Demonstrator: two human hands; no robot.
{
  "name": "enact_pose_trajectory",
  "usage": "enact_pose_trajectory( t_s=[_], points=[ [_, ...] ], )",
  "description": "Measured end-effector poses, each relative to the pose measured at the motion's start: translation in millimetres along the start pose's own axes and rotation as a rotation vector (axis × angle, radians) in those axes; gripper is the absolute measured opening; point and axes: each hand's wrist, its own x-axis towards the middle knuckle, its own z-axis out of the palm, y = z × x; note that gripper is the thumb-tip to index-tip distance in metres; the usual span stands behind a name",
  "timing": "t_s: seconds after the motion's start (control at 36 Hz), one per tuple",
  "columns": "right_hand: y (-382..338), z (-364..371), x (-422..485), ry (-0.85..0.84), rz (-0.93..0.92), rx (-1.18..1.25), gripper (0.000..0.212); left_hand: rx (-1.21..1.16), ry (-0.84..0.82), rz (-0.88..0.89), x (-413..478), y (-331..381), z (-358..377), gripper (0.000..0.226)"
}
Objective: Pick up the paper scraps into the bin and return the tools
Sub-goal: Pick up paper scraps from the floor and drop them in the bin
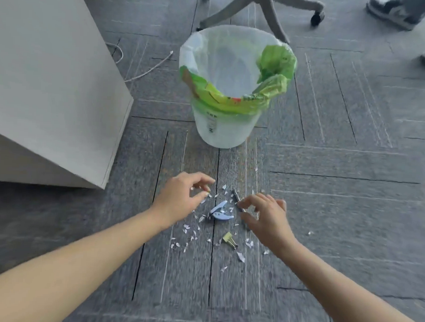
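Paper scraps (192,232) on floor in front of bin (222,122); your left hand (183,198) curled over them, grip unclear; your right hand (265,218) pinching grey tool (236,196)

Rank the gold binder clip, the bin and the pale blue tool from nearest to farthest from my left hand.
1. pale blue tool, just right of the left hand.
2. gold binder clip, farther right and nearer the camera.
3. bin, well ahead, upright on the carpet.
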Motion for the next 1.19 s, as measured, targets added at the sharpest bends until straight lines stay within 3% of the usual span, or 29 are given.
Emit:
enact_pose_trajectory(
  t_s=[0.17, 0.28, 0.47, 0.69, 1.19],
  points=[
    [40.8, 53.1, -70.8, -0.167, 0.211, -0.052, 0.014, -0.009, -0.184, -0.156, -59.9, -42.5, 55.6, 0.026],
    [42.4, 68.6, -84.2, -0.21, 0.258, -0.075, 0.018, 0.008, -0.262, -0.233, -87.4, -57.9, 74.6, 0.023],
    [31.9, 81.1, -68.5, -0.25, 0.155, -0.197, 0.013, 0.051, -0.202, -0.274, -97.6, -82.2, 77.3, 0.029],
    [35.6, 82.9, -67.7, -0.26, 0.187, -0.158, 0.005, 0.088, -0.111, -0.378, -103.3, -116.1, 64.3, 0.037],
    [0.7, 99.5, -81.6, -0.331, 0.184, 0.015, 0.008, 0.202, -0.083, -0.331, -96.6, -129.7, 64.2, 0.007]
  ],
)
